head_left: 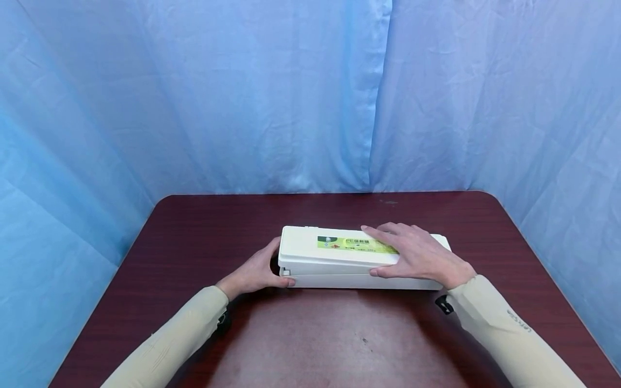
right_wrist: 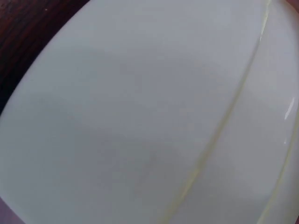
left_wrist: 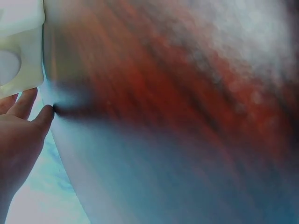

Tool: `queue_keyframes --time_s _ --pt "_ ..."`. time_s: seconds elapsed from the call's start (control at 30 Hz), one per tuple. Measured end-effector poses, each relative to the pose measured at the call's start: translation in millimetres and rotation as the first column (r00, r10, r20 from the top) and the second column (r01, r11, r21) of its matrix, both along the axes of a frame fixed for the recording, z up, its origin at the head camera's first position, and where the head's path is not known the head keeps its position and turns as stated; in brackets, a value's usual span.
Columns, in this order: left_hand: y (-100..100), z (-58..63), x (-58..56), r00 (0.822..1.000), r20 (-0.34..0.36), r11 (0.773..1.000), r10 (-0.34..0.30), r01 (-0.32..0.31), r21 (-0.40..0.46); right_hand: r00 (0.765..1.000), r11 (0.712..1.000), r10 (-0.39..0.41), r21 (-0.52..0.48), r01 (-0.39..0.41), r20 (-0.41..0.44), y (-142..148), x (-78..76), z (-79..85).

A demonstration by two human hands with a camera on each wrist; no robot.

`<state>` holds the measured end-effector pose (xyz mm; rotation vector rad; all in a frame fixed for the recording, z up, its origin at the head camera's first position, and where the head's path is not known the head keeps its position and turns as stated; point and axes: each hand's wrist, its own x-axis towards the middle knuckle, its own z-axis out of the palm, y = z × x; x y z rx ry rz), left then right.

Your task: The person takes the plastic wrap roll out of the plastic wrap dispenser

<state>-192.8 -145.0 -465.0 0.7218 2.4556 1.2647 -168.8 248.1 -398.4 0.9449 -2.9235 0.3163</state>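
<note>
A long white cling film box [head_left: 335,280] lies crosswise on the table, with a green and yellow label [head_left: 351,243] on its lid. The lid [head_left: 298,245] sits slightly raised at the left end, where a narrow gap shows above the base. My left hand [head_left: 254,270] holds that end, thumb at the lower front corner and fingers behind; the left wrist view has its fingertips close to the box's end face [left_wrist: 28,65]. Across the lid's right half lies my right hand [head_left: 419,256], thumb on the front side and fingers over the top, covering part of the label. White plastic with seams [right_wrist: 131,102] fills the right wrist view.
The dark red-brown table [head_left: 218,221] has rounded far corners and a glossy patch near its front. Light blue curtains [head_left: 267,108] hang behind it and on both sides. Black straps [head_left: 443,304] show at the cuffs of the beige sleeves.
</note>
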Motion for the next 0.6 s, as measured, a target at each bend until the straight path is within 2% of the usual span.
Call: queue_keyframes --time_s 0.17,0.43,0.6 --pt "1 -1.8 -0.2 1.0 -0.018 1.0 -0.005 0.005 0.007 1.0 1.0 -0.005 -0.016 0.005 -0.007 1 0.9 -0.3" --pt "1 -0.1 0.5 1.0 -0.013 1.0 0.007 -0.007 0.013 0.992 0.999 0.044 -0.005 -0.045 -0.12 0 5.6 -7.6" --pt "2 0.6 1.8 1.0 0.017 1.0 0.014 -0.014 0.013 0.987 0.999 0.046 -0.005 -0.048 -0.154 -2 9.8 -13.6"
